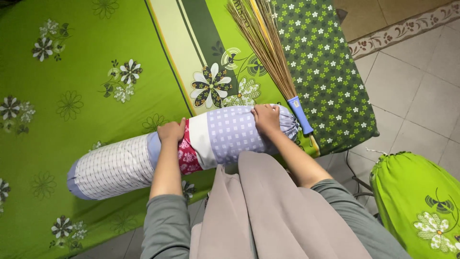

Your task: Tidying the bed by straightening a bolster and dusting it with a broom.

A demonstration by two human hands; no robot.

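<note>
- Left hand (171, 131) grips the patchwork bolster (182, 151) near its middle, fingers curled over it.
- Right hand (266, 119) clasps the bolster's gathered end, just beside the stick broom (268, 52).
- The bolster lies under both hands on the green bed (72, 72).

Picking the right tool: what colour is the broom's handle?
Blue, on the stick broom; head view.

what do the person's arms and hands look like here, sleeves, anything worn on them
Both arms wear grey-green long sleeves pushed up near the elbows, leaving the forearms bare. The left hand and right hand are bare: no gloves, and no rings, watch or bracelet that I can see. A loose beige cloth hangs down between the arms.
</note>
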